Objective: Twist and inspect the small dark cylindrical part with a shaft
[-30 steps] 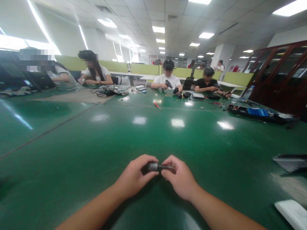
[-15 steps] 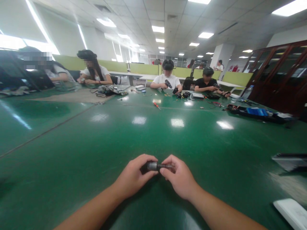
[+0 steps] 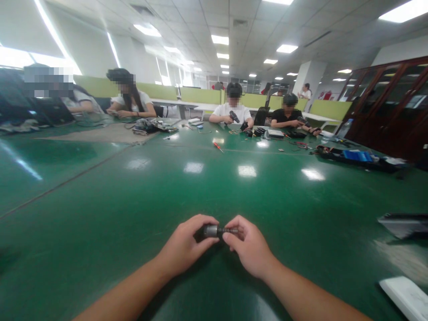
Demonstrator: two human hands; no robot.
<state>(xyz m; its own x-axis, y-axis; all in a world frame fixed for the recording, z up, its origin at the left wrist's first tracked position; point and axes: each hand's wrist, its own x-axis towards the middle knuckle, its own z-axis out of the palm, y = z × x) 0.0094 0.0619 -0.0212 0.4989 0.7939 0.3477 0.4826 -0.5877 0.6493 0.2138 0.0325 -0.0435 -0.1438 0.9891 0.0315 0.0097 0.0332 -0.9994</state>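
A small dark metal cylinder with a narrower ridged shaft [image 3: 211, 230] is held level just above the green table [image 3: 214, 191]. My left hand [image 3: 183, 245] is closed around its wide grey end, thumb below and fingers above. On the other side, my right hand [image 3: 250, 247] pinches the thin shaft between thumb and fingers. The fingertips of both hands are close together but apart. Part of the cylinder's left end is hidden in my left palm.
A red screwdriver [image 3: 218, 146] lies farther out on the table. At right are a white box-like object [image 3: 406, 296], a dark flat object [image 3: 406, 226] and a black tray [image 3: 361, 159] with blue items. Several people sit across the table, one holding a power drill [image 3: 234, 117].
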